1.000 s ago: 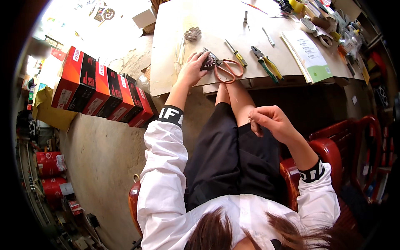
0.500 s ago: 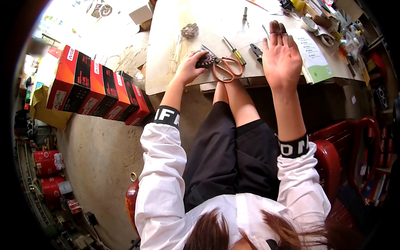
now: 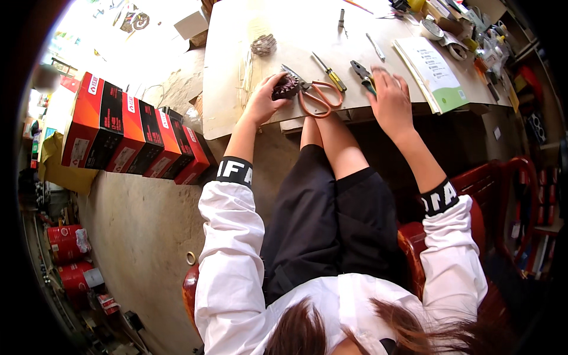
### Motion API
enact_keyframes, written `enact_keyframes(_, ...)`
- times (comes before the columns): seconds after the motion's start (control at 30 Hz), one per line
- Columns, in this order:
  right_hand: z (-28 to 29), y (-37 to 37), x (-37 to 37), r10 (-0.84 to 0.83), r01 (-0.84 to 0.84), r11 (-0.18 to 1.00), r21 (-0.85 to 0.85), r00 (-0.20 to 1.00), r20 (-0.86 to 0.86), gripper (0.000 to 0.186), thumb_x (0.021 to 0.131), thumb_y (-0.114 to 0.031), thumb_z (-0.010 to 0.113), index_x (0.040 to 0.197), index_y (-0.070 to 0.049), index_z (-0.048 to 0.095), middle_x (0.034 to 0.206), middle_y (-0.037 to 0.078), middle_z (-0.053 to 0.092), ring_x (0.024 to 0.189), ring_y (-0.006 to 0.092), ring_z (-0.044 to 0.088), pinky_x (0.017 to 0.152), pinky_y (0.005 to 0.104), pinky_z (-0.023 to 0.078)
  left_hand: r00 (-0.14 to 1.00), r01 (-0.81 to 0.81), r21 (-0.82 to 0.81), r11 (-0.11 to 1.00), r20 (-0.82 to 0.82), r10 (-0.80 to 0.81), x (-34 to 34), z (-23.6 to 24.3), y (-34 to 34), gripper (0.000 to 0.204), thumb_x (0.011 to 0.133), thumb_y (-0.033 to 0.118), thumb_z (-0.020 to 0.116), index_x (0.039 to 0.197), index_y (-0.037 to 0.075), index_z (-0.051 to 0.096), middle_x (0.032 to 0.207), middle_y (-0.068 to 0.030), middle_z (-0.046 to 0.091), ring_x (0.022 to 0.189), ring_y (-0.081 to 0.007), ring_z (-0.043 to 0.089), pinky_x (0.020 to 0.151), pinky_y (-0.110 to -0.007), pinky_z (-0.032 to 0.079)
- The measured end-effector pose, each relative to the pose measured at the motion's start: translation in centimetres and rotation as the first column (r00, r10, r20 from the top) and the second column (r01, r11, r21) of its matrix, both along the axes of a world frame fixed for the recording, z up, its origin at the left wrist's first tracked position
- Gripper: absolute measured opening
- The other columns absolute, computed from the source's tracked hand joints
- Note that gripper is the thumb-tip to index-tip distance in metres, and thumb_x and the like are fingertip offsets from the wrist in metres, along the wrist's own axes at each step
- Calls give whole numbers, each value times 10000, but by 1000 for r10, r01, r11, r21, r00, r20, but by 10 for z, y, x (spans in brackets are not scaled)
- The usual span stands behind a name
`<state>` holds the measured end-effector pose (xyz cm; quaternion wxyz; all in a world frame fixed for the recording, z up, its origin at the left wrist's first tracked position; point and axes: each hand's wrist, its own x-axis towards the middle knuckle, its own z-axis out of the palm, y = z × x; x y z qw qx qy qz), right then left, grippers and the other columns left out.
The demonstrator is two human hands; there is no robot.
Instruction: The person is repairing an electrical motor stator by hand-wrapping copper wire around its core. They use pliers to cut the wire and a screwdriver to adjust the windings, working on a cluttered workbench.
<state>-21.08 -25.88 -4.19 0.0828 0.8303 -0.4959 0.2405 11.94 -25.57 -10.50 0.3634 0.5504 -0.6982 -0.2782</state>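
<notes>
My left hand (image 3: 264, 100) is closed round a dark, round, toothed part (image 3: 286, 87) that looks like a motor stator, at the table's near edge. Right beside it lie scissors (image 3: 320, 99) with orange handles, their blades pointing to the far left. My right hand (image 3: 391, 105) hovers palm down by the handles of the pliers (image 3: 361, 71), its fingers bent and apart. Its fingertips are smeared, and it hides part of the handles. Between scissors and pliers rests a yellow-and-black screwdriver (image 3: 333, 77). A grey ridged round part (image 3: 263, 45) sits farther off.
A booklet (image 3: 435, 77) lies right of my right hand, below a white pen-like tool (image 3: 375, 47). Tape rolls (image 3: 431, 29) and clutter crowd the far right. Red-and-black boxes (image 3: 131, 131) stand left of the table (image 3: 228, 112). Thin pale strands (image 3: 245, 74) lie left of my left hand.
My right hand has turned from palm up with stretched fingers to palm down with bent fingers, and come nearer the pliers. My left hand keeps its hold on the toothed part.
</notes>
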Motion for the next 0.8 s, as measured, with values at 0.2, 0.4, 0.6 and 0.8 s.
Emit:
enact_keyframes(0.2,-1,64,-28,130,-129,991,20,972,-195,258,789,-179,720,988,-95,580,940,38,593,957,192,579,962,347,370,980,-85,-83,993,174,98,-12,6,5,744,711,94,794,1385,152,482,1324,-134,543,1226,-335,517,1018,-403,445)
enact_keyframes(0.4,-33,82,-8,242,-209,957,202,958,-156,120,804,-134,656,815,-109,538,780,35,554,819,210,572,828,350,396,957,-162,-70,984,234,174,-20,5,3,701,746,124,776,1381,157,481,1334,-104,547,1186,-331,558,972,-402,476)
enact_keyframes(0.6,-42,83,-5,213,-106,933,344,933,-292,54,828,-102,602,874,-77,589,823,41,597,834,201,599,805,339,410,951,-197,-57,979,234,205,-23,3,7,713,762,98,764,1406,153,464,1314,-126,554,1188,-326,561,982,-399,470)
enact_keyframes(0.8,-64,58,-30,-79,-20,910,414,972,222,568,860,-54,624,1376,65,419,1311,201,545,1211,311,548,1028,385,404,947,-183,-109,977,249,205,-22,2,5,723,775,132,770,1425,153,453,1283,-156,572,1164,-335,579,982,-394,467)
